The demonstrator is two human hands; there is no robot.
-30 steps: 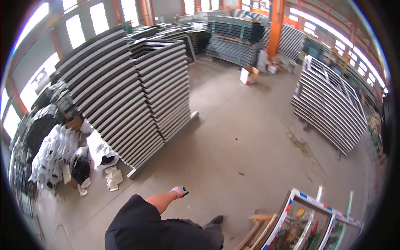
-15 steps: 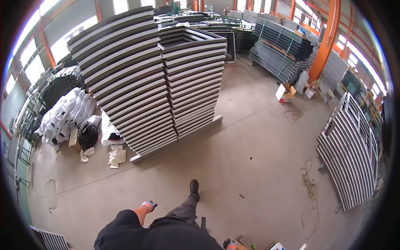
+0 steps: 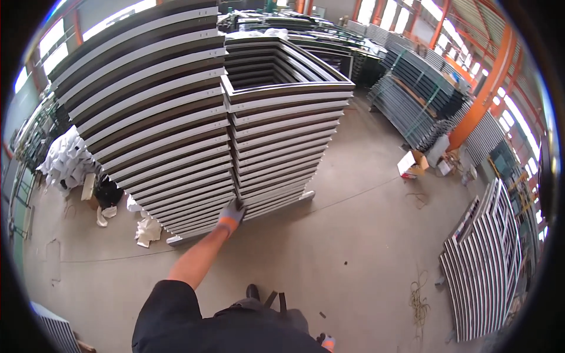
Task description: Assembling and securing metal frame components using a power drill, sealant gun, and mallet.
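Note:
My left hand [image 3: 232,213], in a grey glove with an orange cuff, reaches forward with its fingers extended. It is in front of two tall adjoining stacks of rectangular metal frames, close to the seam between them; whether it touches them I cannot tell. The left stack [image 3: 159,117] is taller, its pale edges alternating with dark bands. The right stack [image 3: 282,141] is lower, with a hollow middle showing at its top. Low by my body is my right hand [image 3: 327,341], gloved alike and partly cut off by my torso; its fingers are mostly hidden.
A pale beam [image 3: 306,196] lies under the stacks. White bags [image 3: 67,159] and a white cloth [image 3: 148,229] lie at left. At right are an open carton [image 3: 413,165], a leaning frame stack [image 3: 482,265], tangled cord [image 3: 419,303] and an orange column [image 3: 485,88].
I have come nearer to the frame stacks, which now look larger. My left hand has risen from beside my leg and stretched forward to them. My right hand remains low.

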